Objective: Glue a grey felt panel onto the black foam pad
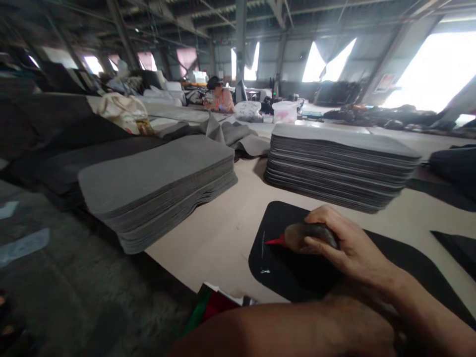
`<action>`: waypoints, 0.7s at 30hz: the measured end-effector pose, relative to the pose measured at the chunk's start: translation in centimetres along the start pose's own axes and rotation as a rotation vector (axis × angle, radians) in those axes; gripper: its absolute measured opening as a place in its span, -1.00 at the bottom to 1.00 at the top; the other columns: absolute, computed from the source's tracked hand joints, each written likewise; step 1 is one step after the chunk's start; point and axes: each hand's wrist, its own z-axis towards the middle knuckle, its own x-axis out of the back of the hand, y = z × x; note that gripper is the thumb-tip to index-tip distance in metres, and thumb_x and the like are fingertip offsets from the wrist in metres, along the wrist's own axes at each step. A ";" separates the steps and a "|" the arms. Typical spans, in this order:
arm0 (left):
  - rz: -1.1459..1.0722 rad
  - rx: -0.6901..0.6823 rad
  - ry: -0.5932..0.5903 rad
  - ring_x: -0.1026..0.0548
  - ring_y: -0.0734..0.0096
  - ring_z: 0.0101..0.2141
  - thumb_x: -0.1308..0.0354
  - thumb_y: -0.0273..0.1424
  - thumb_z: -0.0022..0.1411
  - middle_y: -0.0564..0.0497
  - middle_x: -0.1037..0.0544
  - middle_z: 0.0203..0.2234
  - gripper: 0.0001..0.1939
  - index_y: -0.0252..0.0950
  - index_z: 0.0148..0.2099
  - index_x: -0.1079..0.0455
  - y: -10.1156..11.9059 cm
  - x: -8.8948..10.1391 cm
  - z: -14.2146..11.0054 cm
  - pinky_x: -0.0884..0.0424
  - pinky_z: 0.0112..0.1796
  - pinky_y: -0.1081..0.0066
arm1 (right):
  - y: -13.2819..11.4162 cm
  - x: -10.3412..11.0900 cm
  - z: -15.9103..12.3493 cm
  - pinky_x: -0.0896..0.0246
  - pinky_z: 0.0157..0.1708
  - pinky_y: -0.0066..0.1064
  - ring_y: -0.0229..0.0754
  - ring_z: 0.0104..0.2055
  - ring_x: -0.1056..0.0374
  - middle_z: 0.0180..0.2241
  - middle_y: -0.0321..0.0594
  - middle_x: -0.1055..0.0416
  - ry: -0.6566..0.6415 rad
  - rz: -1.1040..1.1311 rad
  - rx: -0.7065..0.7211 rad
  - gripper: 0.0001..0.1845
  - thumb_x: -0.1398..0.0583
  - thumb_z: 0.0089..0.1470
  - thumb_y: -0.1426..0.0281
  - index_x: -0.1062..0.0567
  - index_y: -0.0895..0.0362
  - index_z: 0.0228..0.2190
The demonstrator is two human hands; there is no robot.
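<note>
My right hand is closed around a dark, stained squeeze bottle with a red nozzle. The nozzle points left, close over a black rounded-corner sheet lying on the table. A thin glossy line and a small shiny blob of what looks like glue show on the sheet near its left end. My left forearm crosses the bottom of the view, and my left hand lies low at the sheet's near side, below my right wrist. Its fingers are hidden.
A grey sheet stack stands at the table's left edge, another tall stack behind the black sheet. Crumpled grey material lies between them. Further black pieces are at right. A person sits far back.
</note>
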 end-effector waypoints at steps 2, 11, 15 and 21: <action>-0.016 0.044 -0.052 -0.49 0.10 -0.14 -0.03 -0.38 0.27 -0.03 -0.61 -0.29 -0.74 -0.31 -0.27 -0.54 0.0 0.3 -0.1 -0.43 -0.20 0.15 | 1.2 -0.3 0.8 -0.20 -0.21 -0.25 -0.06 -0.17 -0.29 -0.18 -0.19 -0.32 0.043 -0.086 0.000 -0.82 -0.16 0.34 0.23 -0.34 0.07 -0.15; -0.075 0.191 0.093 -0.47 0.04 0.02 0.00 -0.27 0.29 -0.12 -0.56 -0.04 -0.64 -0.36 -0.08 -0.52 0.2 0.2 -0.7 -0.49 -0.14 0.18 | 5.9 -1.0 4.4 -0.18 -0.24 -0.21 -0.02 -0.20 -0.29 -0.22 -0.16 -0.31 0.130 -0.333 -0.087 -0.83 -0.14 0.26 0.27 -0.34 0.10 -0.18; -0.070 0.192 0.127 -0.47 0.03 0.03 -0.02 -0.25 0.29 -0.18 -0.54 0.00 -0.64 -0.37 -0.05 -0.50 0.1 0.3 -0.8 -0.48 -0.10 0.19 | 6.5 -0.9 4.9 -0.18 -0.26 -0.23 -0.03 -0.21 -0.30 -0.22 -0.17 -0.32 0.148 -0.340 -0.137 -0.83 -0.16 0.22 0.28 -0.37 0.09 -0.18; -0.059 0.173 0.086 -0.46 0.02 0.04 0.00 -0.26 0.29 -0.15 -0.57 -0.05 -0.65 -0.34 -0.11 -0.53 -0.1 -0.4 -0.6 -0.46 -0.06 0.14 | 5.5 -0.6 4.6 -0.19 -0.24 -0.25 -0.06 -0.21 -0.31 -0.23 -0.20 -0.34 0.101 -0.203 -0.095 -0.83 -0.17 0.23 0.26 -0.36 0.08 -0.19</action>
